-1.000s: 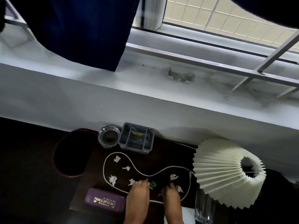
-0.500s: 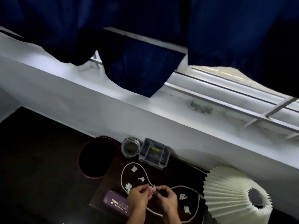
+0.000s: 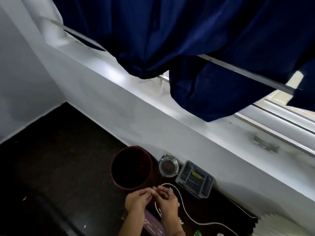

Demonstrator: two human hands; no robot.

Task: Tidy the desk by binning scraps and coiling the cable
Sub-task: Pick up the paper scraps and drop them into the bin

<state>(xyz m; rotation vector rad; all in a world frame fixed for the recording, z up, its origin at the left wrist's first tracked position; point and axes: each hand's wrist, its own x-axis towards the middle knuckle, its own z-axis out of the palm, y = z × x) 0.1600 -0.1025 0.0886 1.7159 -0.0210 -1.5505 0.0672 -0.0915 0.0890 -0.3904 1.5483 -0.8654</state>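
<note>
My left hand [image 3: 138, 200] and my right hand [image 3: 167, 199] are held together, fingers curled and fingertips meeting, just in front of the dark red bin [image 3: 117, 160]. They pinch a small paper scrap that is almost hidden between the fingers. The white cable [image 3: 185, 212] snakes over the dark desk [image 3: 213, 212] to the right of my hands. White paper scraps lie by my right hand [image 3: 171, 189] and lower down [image 3: 181, 220]. A green scrap [image 3: 197, 233] sits at the bottom edge.
A glass ashtray [image 3: 168, 166] and a grey compartment box [image 3: 195, 178] stand against the white wall. A purple glasses case [image 3: 153, 225] lies under my wrists. The pleated lamp shade [image 3: 281, 223] fills the bottom right. A blue curtain [image 3: 187, 40] hangs above.
My hands lifted off the desk with a scrap, came together and moved left toward the bin. The view swung left and up.
</note>
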